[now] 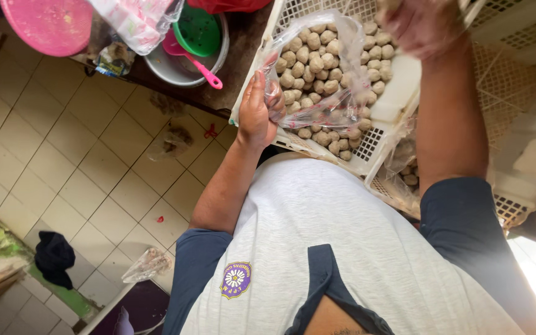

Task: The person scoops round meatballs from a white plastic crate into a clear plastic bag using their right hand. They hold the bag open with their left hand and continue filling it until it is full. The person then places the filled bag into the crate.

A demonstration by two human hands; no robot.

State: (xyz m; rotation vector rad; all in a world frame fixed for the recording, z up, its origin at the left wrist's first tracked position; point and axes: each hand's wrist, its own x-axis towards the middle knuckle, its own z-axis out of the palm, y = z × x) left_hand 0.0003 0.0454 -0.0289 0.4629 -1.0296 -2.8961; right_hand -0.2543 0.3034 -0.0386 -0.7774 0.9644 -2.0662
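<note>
Above a tiled floor (88, 161), the left hand (257, 118) grips a clear bag (317, 80) of meatballs (308, 62); the right hand (420, 25), blurred, grip unclear, hovers over a white crate (398, 93).

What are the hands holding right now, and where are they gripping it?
The left hand pinches the clear plastic bag of meatballs at its open edge. The right hand is blurred; what it holds cannot be told.
</note>
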